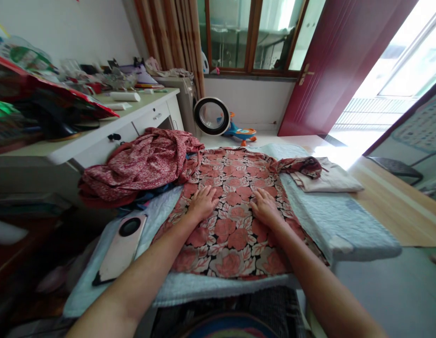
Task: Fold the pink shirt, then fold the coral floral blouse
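Note:
A floral garment [235, 225] with pink roses on a dark ground lies spread flat on a pale blue padded cover [309, 211]. My left hand [203, 203] rests palm down on its middle left, fingers together and flat. My right hand [265, 206] presses flat on the cloth a little to the right, fingers extended. Neither hand grips anything. One sleeve of the garment [298, 165] is bunched at the far right.
A crumpled red patterned cloth pile [140, 164] sits at the far left. A phone [121, 246] lies face down near the left edge. Folded beige cloth [330, 180] lies at the right. A cluttered white desk [108, 126] stands left; a wooden surface [397, 206] extends right.

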{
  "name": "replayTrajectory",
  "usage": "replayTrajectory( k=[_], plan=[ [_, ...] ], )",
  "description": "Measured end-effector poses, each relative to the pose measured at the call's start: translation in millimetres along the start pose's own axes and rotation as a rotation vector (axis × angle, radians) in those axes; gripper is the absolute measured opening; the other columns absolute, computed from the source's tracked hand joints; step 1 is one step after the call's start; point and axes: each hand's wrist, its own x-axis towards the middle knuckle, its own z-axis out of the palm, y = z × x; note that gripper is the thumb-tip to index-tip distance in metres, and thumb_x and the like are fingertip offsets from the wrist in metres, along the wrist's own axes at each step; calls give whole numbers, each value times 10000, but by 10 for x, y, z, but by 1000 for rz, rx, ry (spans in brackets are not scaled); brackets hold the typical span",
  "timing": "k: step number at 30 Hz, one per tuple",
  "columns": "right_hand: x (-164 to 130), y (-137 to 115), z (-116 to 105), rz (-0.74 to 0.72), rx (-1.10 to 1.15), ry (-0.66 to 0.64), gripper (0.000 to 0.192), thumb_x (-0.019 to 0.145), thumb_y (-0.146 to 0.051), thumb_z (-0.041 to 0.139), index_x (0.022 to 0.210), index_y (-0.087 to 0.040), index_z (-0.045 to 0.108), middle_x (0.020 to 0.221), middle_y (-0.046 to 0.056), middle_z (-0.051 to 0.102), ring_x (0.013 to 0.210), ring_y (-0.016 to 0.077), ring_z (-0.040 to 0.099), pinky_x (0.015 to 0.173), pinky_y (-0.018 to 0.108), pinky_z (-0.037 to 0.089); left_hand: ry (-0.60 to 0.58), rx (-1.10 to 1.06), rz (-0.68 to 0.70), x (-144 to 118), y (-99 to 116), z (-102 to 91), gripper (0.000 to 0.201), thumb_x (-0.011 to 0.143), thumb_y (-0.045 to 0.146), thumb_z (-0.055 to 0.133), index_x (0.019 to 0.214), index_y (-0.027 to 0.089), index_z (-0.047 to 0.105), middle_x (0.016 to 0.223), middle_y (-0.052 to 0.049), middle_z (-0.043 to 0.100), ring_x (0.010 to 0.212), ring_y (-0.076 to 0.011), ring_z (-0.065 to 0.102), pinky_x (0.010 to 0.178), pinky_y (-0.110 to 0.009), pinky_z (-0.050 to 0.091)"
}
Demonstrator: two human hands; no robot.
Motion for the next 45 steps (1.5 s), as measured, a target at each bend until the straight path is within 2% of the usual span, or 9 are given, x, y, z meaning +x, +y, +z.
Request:
replayTrajectory(
  k=[4, 9, 13, 16, 19, 34, 37, 41, 45],
  plan=[
    [-147, 4, -36, -63, 13, -49, 429, 972, -421, 424, 1304, -207, 592, 1430, 100, 530, 1312, 260, 454, 1104, 399, 321, 3, 2, -29, -194, -60, -64, 493, 958, 432, 464, 1390, 199, 512, 1492, -121, 486, 1382, -268, 428, 1132, -443, 339],
    [-285, 258, -121, 103, -38, -7, 405, 960, -325, 415, 1282, -174, 608, 1406, 127, 547, 1294, 276, 474, 1094, 416, 333, 41, 56, -139, -373, -135, -234, 385, 940, 319, 487, 1284, 180, 589, 1404, -149, 555, 1323, -306, 471, 1094, -485, 373],
    [-345, 61, -164, 81, -5, 20, 374, 943, -303, 440, 1238, -172, 629, 1386, 139, 553, 1287, 289, 469, 1086, 430, 341, 46, -7, 25, -496, 199, -262, 366, 942, 228, 460, 1278, 177, 594, 1445, -127, 527, 1360, -272, 442, 1138, -451, 338],
    [-406, -216, -150, -81, 52, -25, 400, 954, -352, 452, 1295, -199, 595, 1422, 122, 527, 1313, 275, 443, 1100, 422, 333, -29, -87, 175, -603, 481, -208, 390, 961, 336, 474, 1323, 227, 569, 1495, -93, 486, 1385, -260, 420, 1142, -458, 342],
    [-473, -327, -124, -149, 61, -77, 417, 957, -399, 458, 1315, -227, 588, 1433, 95, 524, 1304, 271, 456, 1104, 421, 332, -37, -88, 212, -725, 571, -161, 445, 954, 411, 500, 1371, 258, 526, 1510, -80, 471, 1402, -259, 400, 1155, -476, 322],
    [-686, 214, -89, -27, -54, 18, 460, 968, -438, 417, 1325, -199, 582, 1442, 121, 520, 1349, 282, 431, 1110, 458, 344, -17, 2, 13, -1154, -393, -347, 458, 952, 376, 486, 1379, 217, 532, 1489, -101, 494, 1373, -250, 447, 1158, -415, 340],
    [-724, 283, -119, 4, -56, 34, 471, 969, -453, 408, 1315, -185, 582, 1425, 137, 525, 1335, 292, 440, 1095, 468, 356, -4, 54, -87, -1243, -462, -393, 424, 954, 322, 465, 1360, 233, 545, 1475, -105, 506, 1369, -278, 446, 1163, -484, 316],
    [-750, 42, -175, -11, -12, 54, 427, 985, -411, 367, 1235, -182, 626, 1362, 147, 567, 1321, 297, 452, 1100, 474, 343, 95, 111, -166, -1245, -200, -447, 442, 944, 187, 407, 1366, 207, 534, 1502, -124, 472, 1405, -321, 385, 1179, -608, 188],
    [-792, -462, -168, -165, 106, -7, 471, 981, -380, 383, 1384, -180, 519, 1483, 131, 479, 1382, 262, 406, 1131, 432, 324, 2, -48, 97, -1139, 302, -391, 458, 971, 245, 404, 1421, 220, 481, 1545, -70, 429, 1432, -234, 362, 1190, -450, 266]
  ],
)
